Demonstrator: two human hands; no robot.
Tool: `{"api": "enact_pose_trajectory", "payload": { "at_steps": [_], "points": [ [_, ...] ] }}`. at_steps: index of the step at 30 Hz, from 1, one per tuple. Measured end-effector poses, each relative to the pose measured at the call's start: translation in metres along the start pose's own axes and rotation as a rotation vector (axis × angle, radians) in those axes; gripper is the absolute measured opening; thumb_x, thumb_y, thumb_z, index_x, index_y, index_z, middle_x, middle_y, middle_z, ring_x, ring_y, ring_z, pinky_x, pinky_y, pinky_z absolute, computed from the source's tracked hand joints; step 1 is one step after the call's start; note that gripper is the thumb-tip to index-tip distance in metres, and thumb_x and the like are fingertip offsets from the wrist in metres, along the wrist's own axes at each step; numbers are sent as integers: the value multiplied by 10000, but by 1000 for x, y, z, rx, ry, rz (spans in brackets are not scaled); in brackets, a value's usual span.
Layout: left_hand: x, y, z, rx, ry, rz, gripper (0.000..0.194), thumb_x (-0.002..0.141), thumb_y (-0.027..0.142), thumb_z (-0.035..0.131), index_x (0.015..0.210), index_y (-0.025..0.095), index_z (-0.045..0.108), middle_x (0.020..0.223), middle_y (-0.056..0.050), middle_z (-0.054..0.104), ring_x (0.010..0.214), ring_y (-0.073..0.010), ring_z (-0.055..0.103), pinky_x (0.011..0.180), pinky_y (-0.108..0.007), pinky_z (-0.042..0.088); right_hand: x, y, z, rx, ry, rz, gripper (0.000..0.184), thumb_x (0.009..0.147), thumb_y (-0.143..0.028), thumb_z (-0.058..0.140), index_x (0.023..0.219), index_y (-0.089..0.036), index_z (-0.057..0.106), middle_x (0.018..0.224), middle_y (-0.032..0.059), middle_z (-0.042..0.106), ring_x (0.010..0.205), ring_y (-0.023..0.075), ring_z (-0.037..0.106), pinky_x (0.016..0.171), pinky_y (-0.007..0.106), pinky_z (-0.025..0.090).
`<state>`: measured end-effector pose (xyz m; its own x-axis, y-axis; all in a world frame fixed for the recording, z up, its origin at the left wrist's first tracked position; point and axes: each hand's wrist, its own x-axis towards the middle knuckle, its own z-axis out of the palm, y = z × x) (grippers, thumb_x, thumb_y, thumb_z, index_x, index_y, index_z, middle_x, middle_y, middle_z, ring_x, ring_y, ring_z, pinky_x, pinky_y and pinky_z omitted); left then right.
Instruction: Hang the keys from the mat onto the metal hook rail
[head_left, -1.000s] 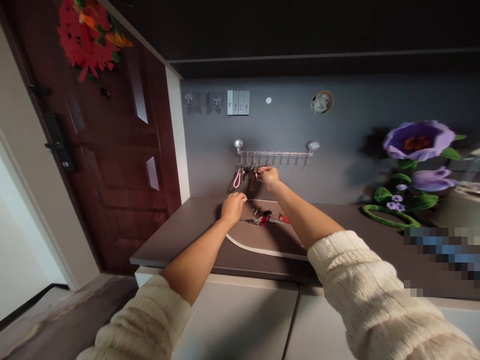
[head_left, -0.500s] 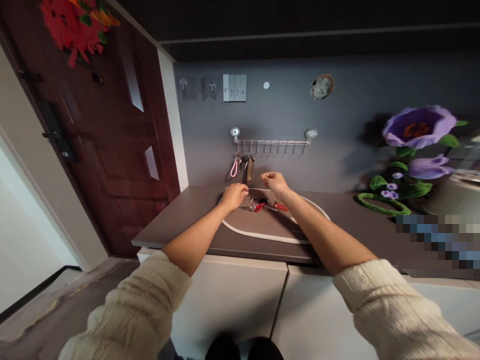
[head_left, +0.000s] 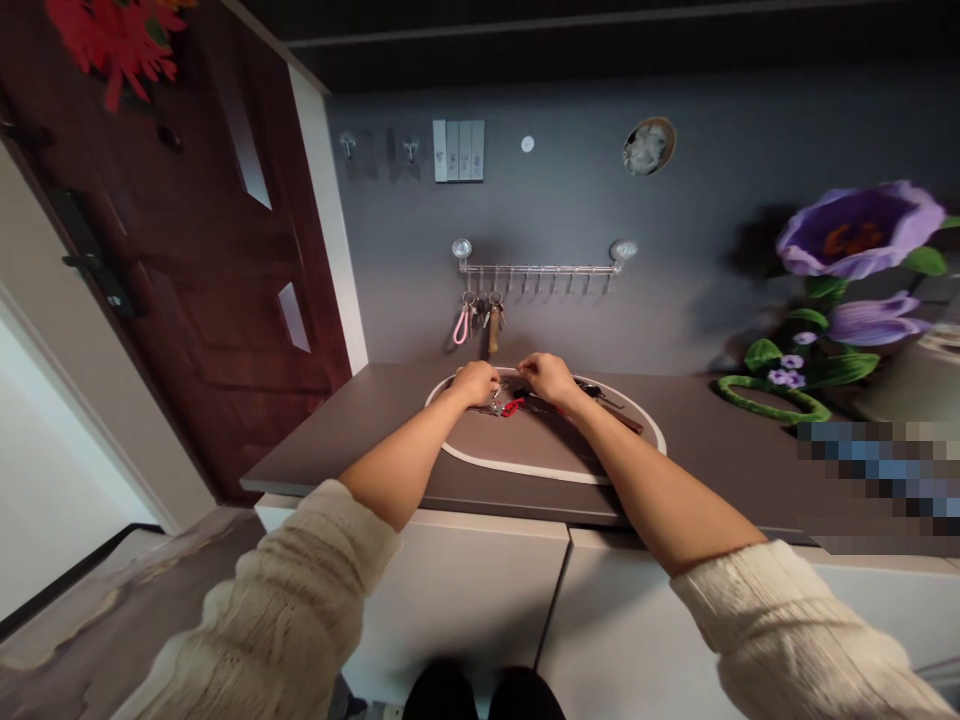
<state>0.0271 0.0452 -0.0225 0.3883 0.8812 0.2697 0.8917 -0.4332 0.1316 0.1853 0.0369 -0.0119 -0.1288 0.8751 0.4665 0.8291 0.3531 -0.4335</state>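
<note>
My left hand [head_left: 474,383] is closed over the left part of an oval mat with a white rim [head_left: 525,472]. Small metal keys [head_left: 496,402] show right at its fingertips, and I take them to be in its grip. Beside them lies a red item [head_left: 513,407], perhaps a key fob. My right hand [head_left: 549,380] is closed in a pinch a short way to the right, above the mat; what its fingertips hold is too small to make out. Dark key-like pieces [head_left: 600,392] and a brown strip [head_left: 624,418] lie partly behind my right wrist.
On the wall, a clear hook rail [head_left: 540,269] bears a pink loop keyring [head_left: 462,324] and a brown key holder [head_left: 494,328] at its left end. Purple knitted flowers [head_left: 859,235] stand right on the countertop [head_left: 322,420]. A dark red door [head_left: 210,300] is at left.
My right hand has lowered and come nearer to my left hand. The left hand stays over the keys. The view has shifted slightly, uncovering the dark pieces right of my right wrist.
</note>
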Motion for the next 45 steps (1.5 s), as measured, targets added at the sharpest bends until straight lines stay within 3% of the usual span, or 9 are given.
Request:
{"api": "enact_pose_trajectory", "payload": {
  "at_steps": [6,14,18,28,38,45],
  "points": [
    [-2,-3,2,82,-9,83,232,784,223,463,869,247,677,944,-56,645,927,-182,549,731,-259,361,1,2,3,-115,-40,-60,182,751,-157,509,772,-170,689,790,59,682,700,147,579,637,214,372],
    [-7,3,-1,220,33,158,247,798,139,426,810,169,671,894,-112,622,894,-213,551,778,-314,315,0,3,5,-136,-57,-89,191,767,-166,507,817,-172,691,856,68,686,768,166,594,673,223,381],
    [-7,7,-3,282,-4,183,219,786,109,447,817,148,660,920,-129,615,905,-220,548,795,-325,303,-1,2,4,-129,-57,-93,190,755,-144,515,818,-176,691,858,59,686,778,158,591,685,216,383],
    [-8,-1,-4,230,-10,162,287,812,98,363,869,129,643,958,-144,601,927,-223,554,819,-337,326,-4,-2,0,-129,-63,-86,189,766,-159,517,826,-160,696,828,74,685,751,167,600,690,226,391],
    [-11,-10,-8,-55,83,52,258,836,224,347,890,177,595,987,-85,606,962,-203,530,796,-328,380,-7,-5,1,-112,-91,-121,216,778,-188,516,933,-145,661,906,80,678,826,159,606,734,222,409],
    [-5,-10,-9,-494,171,7,190,793,236,435,779,125,589,744,-34,609,669,-123,511,626,-234,376,-8,-10,1,-5,-94,-99,157,741,-230,572,845,-167,672,823,53,682,738,147,598,679,228,411]
  ]
}}
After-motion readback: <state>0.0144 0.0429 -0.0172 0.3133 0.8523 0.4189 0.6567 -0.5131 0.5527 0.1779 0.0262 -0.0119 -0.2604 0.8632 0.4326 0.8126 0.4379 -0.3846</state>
